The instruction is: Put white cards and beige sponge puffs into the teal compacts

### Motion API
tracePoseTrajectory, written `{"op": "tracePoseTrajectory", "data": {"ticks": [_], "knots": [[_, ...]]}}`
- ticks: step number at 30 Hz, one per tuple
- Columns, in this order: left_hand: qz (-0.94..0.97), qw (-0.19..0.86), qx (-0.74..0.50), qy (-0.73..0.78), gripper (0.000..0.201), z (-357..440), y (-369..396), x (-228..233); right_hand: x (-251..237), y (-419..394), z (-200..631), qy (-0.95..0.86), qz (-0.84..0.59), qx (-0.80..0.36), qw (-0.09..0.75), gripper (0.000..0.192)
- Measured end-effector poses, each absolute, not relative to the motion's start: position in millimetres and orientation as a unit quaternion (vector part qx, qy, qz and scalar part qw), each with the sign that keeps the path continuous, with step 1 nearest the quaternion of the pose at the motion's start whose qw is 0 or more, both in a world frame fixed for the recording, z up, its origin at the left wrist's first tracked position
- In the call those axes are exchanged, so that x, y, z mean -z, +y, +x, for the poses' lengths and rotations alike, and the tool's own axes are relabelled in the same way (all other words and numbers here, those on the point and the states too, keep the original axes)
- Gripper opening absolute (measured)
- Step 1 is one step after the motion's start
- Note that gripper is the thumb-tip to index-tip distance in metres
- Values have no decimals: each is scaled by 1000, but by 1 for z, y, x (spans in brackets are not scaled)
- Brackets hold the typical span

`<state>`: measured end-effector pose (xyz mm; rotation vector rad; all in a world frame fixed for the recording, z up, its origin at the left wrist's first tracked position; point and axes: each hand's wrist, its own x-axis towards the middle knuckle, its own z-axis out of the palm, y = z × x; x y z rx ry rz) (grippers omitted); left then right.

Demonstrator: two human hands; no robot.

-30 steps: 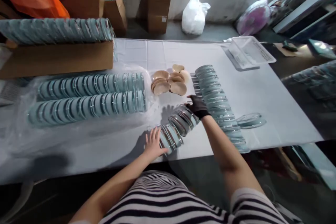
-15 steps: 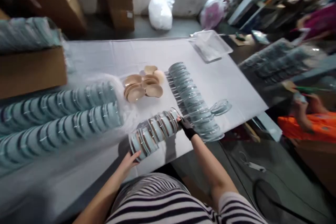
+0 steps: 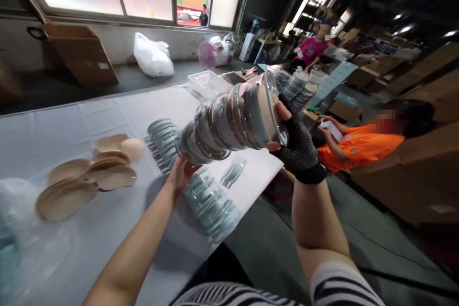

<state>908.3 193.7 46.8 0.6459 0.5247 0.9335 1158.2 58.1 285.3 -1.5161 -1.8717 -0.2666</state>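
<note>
Between my two hands, a stack of clear, round, shallow containers with grey-green and tan layers [image 3: 229,122] is held raised and tilted above the table. My right hand [image 3: 299,146], in a black dotted glove with bare fingertips, closes round its upper right end. At the lower left end, my bare left hand [image 3: 181,174] grips the stack from below. Beneath it, a row of similar pale-green containers [image 3: 211,208] lies on the white table [image 3: 118,110], partly hidden by the stack and my left hand. One loose container [image 3: 234,173] lies beside the row.
Tan cup-shaped pieces [image 3: 68,196] lie on the table's left, near clear plastic wrap [image 3: 43,244]. A white tray [image 3: 206,83] stands at the far edge. Someone in orange [image 3: 369,146] works at the right, another in magenta [image 3: 311,52] farther back. Cardboard boxes [image 3: 412,177] stand behind.
Both hands have lifted the stack off the table and carried it up and right, over the row. My view has swung up and to the right, bringing the windows and more of the room into sight.
</note>
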Motion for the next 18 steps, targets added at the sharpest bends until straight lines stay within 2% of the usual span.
{"op": "tracePoseTrajectory", "data": {"ticks": [4, 8, 10, 14, 18], "knots": [[372, 820, -338, 274, 47, 1081, 237, -40, -308, 101, 1263, -719, -610, 186, 278, 73], [478, 774, -229, 346, 47, 1181, 267, -7, -273, 141, 1348, -681, -680, 161, 217, 64], [520, 746, -186, 373, 40, 1205, 274, 13, -233, 151, 1375, -646, -734, 123, 168, 64], [564, 712, -179, 378, 28, 1220, 268, 38, -150, 159, 1392, -584, -808, 30, 69, 72], [585, 667, -265, 378, 31, 1221, 243, 28, -125, 175, 1396, -631, -772, 57, 43, 70]]}}
